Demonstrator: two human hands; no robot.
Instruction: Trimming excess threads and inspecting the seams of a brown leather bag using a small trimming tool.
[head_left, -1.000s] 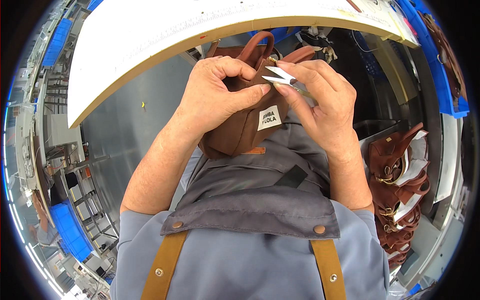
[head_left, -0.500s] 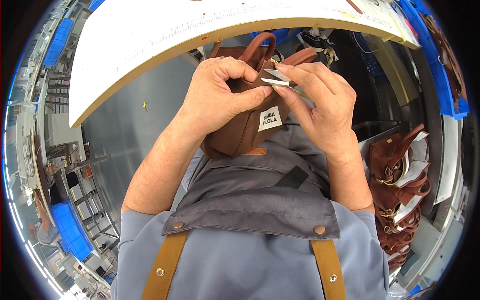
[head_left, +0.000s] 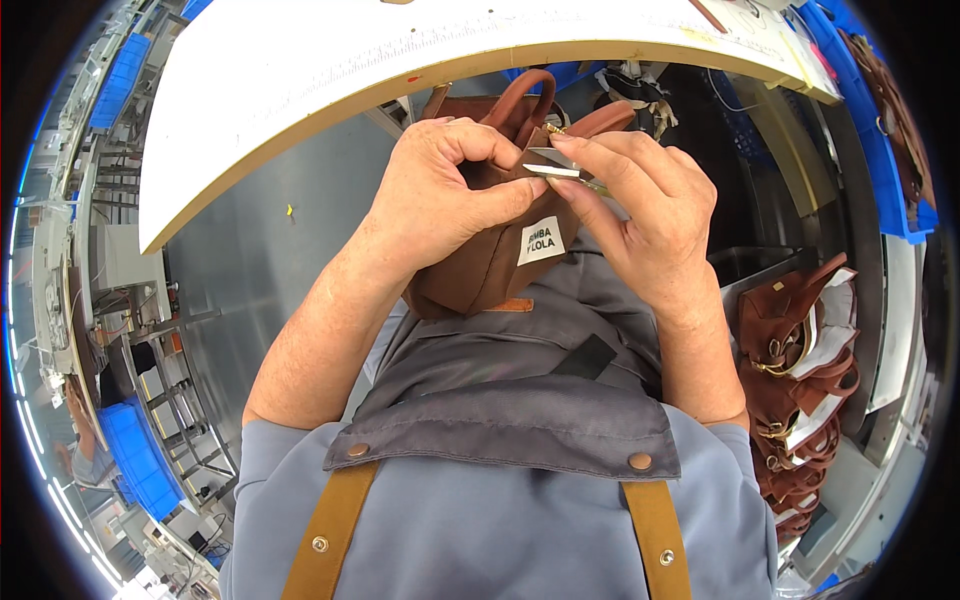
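The bag [head_left: 465,265] is at twelve o'clock, close against the person's body above the grey apron [head_left: 500,425], and it stands tilted. It is dark brown, with a smooth, rather matt surface and soft, rounded sides; a seam runs down the panel. At three o'clock on this panel there is a small white label [head_left: 541,241], four-sided, with dark print. Two round, thick handles [head_left: 520,105] of redder brown rise toward twelve and one o'clock, and a small gold-coloured metal piece [head_left: 556,128] shines near the top edge.

The left hand [head_left: 445,190] pinches the upper edge of the bag between thumb and forefinger. The right hand [head_left: 645,195] pinches the snips [head_left: 552,171] between thumb and fingers; the two pointed metal blades are a little apart, directed to nine o'clock, just beside the left thumb. Whether the blades touch the bag, I cannot tell.

Beyond, the white tabletop [head_left: 290,100] curves across from ten to one o'clock. At four o'clock lie reddish-brown bags [head_left: 780,300] in a row, with white sheets and gold-coloured metal parts.
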